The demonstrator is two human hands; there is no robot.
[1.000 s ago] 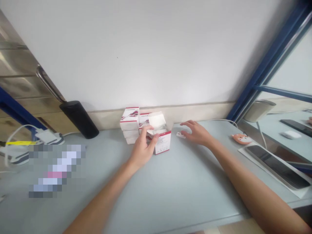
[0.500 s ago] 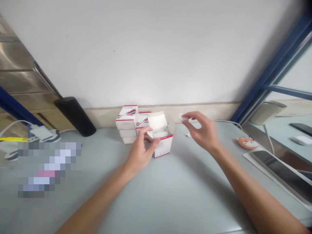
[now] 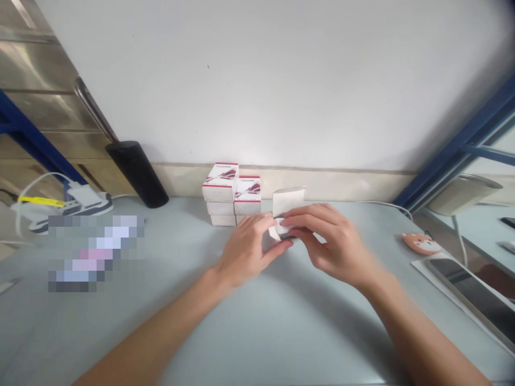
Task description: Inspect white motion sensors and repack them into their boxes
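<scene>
A small white carton (image 3: 288,200) stands on the desk with its lid flap raised. Wrapped round its left side, my left hand (image 3: 245,249) grips it between thumb and fingers. My right hand (image 3: 336,238) is at the carton's opening, fingertips closed together over or just inside it. Whatever those fingers pinch is hidden. Something white with a dark edge (image 3: 280,227) shows in the opening, too blurred to name. Both hands cover most of the carton's front. Closed white-and-red cartons (image 3: 219,193) are stacked just behind and left of my left hand.
A black cylinder with a metal rod (image 3: 139,174) stands at the back left by a power strip (image 3: 92,206). A pixelated patch (image 3: 96,254) covers something on the left. At right lie an orange animal-faced item (image 3: 422,243) and a dark flat device (image 3: 470,289).
My right hand has moved left, from beside the carton with a small white piece pinched, to the carton's opening. My left hand still holds the carton. The view has shifted slightly.
</scene>
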